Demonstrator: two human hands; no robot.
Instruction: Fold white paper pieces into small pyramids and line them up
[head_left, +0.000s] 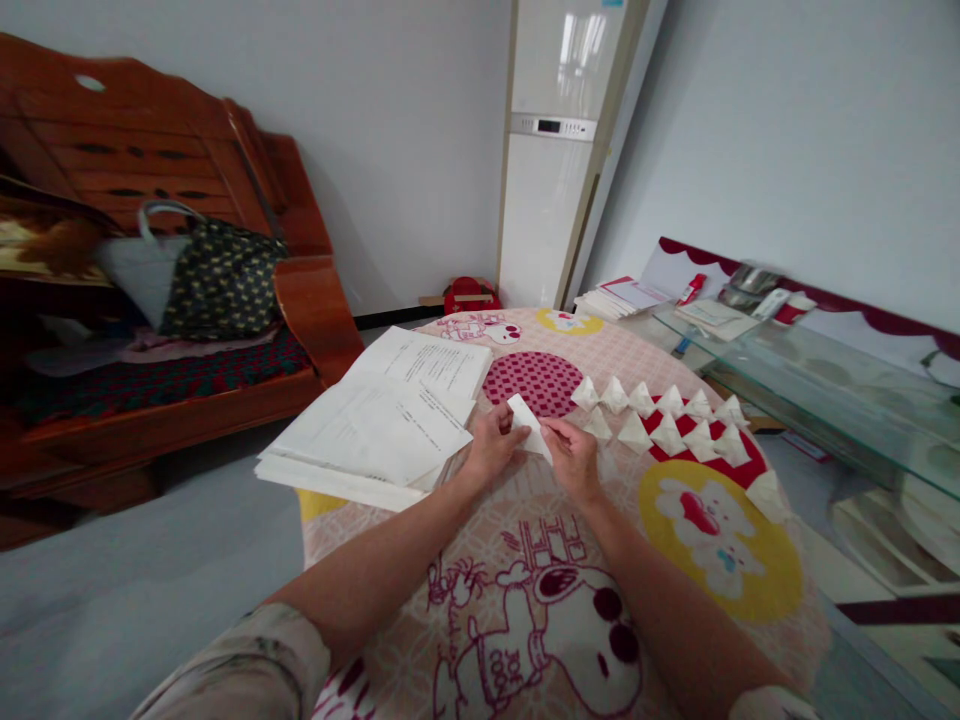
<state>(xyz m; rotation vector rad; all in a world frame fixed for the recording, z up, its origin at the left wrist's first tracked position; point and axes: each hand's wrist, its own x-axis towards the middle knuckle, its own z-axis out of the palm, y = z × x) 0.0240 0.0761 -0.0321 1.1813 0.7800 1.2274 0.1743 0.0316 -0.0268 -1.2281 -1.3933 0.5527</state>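
A small folded piece of white paper [529,424] is held up between my two hands over the middle of the round table. My left hand [495,440] pinches its left side with the fingers curled. On its right edge, my right hand [573,455] grips between thumb and fingers. Just left of my hands lies an open book [375,415] with printed pages, a loose sheet lying at its right. Two rows of small folded paper pyramids [667,434] stand to the right of my right hand.
A patterned tablecloth [420,600] covers the table. Beyond its right edge stands a glass-topped table [810,370] with papers and small items. A wooden sofa [300,220] with bags is at the left, and a tall white cabinet-like unit [544,200] at the back.
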